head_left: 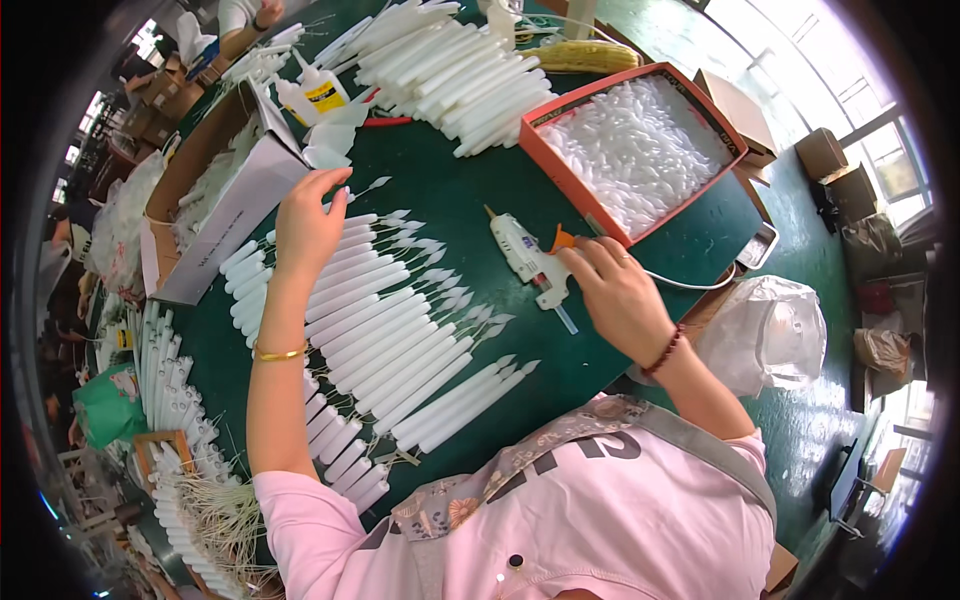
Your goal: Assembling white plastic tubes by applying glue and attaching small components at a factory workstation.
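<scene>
Green table (450, 186) carries white sticks (372, 335) and 1 red box (572, 188).

The pistol-shaped plastic glue gun (522, 252) was white with an orange trigger (562, 239); cylindrical sticks (375, 335), white; flat table (465, 190), dark green; rectangular box (572, 198), orange-red; fabric apron (438, 508), floral-patterned.

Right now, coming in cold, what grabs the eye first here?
The dense row of slim white candle-shaped sticks, pale flame-shaped tips at their right ends, across the middle of the dark green table. Next, the open orange-red rectangular box at upper right, heaped with small white translucent pieces. Then the white plastic glue gun just left of the right hand.
</scene>
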Demonstrator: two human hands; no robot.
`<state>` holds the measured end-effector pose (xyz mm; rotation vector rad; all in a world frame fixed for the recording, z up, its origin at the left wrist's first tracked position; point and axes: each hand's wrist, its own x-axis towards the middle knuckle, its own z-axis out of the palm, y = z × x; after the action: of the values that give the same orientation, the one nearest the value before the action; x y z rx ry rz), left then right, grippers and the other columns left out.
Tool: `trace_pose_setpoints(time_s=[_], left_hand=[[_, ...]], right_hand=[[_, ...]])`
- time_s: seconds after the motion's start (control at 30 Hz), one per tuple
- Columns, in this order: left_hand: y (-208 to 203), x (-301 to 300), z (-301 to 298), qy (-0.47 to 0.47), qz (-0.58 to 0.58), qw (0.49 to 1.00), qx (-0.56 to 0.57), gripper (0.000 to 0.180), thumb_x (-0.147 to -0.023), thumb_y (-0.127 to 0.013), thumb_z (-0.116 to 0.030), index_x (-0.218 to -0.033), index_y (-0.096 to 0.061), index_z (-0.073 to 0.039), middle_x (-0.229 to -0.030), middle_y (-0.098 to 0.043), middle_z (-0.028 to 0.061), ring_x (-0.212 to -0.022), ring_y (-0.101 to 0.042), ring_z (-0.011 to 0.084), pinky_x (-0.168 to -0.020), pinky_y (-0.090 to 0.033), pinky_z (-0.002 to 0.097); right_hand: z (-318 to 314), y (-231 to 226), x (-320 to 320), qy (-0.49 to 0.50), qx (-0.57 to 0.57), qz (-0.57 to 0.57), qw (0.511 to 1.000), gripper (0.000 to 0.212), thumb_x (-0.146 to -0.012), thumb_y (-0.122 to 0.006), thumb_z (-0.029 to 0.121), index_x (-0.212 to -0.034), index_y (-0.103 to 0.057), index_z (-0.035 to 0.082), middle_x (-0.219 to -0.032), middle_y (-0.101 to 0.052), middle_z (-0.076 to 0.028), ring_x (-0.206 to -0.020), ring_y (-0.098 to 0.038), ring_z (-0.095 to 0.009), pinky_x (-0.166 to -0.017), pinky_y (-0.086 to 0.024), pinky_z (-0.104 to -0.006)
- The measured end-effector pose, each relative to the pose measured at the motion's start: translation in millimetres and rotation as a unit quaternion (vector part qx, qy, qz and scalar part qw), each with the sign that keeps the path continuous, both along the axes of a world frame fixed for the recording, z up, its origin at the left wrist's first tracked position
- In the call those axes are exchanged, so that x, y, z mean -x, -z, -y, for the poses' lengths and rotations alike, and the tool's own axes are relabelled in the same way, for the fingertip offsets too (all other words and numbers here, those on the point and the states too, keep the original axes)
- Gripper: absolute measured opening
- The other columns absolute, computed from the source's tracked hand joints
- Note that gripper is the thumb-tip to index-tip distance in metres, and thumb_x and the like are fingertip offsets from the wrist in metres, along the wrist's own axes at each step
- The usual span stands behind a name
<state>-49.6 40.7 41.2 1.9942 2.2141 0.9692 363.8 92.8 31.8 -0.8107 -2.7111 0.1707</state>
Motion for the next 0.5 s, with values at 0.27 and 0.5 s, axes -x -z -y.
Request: trace_pose_setpoints(time_s=[0.27, 0.5], left_hand=[[-43, -160, 69, 0.123, 0.018, 0.991, -0.040, 0.028, -0.088, -0.072, -0.001, -0.116, -0.073, -0.004, -0.108, -0.072, 0.0159, -0.101, -0.069, 0.0359, -0.090, -0.055, 0.0433], [19, -240, 157, 0.059, 0.188, 0.980, 0.032, 0.032, -0.082, -0.079, 0.000, -0.113, -0.072, -0.003, -0.108, -0.071, 0.0135, -0.102, -0.067, 0.0344, -0.089, -0.054, 0.0432]], right_hand=[[-4, -1, -38, -0.136, 0.256, -0.032, 0.957, 0.062, -0.079, -0.076, 0.001, -0.137, -0.060, 0.015, -0.117, -0.055, -0.013, -0.106, -0.059, -0.034, -0.096, -0.052, -0.0404], [10, -43, -147, -0.044, 0.253, -0.103, 0.961, 0.050, -0.083, -0.073, -0.007, -0.130, -0.066, 0.008, -0.125, -0.051, -0.016, -0.115, -0.055, -0.036, -0.099, -0.048, -0.0408]])
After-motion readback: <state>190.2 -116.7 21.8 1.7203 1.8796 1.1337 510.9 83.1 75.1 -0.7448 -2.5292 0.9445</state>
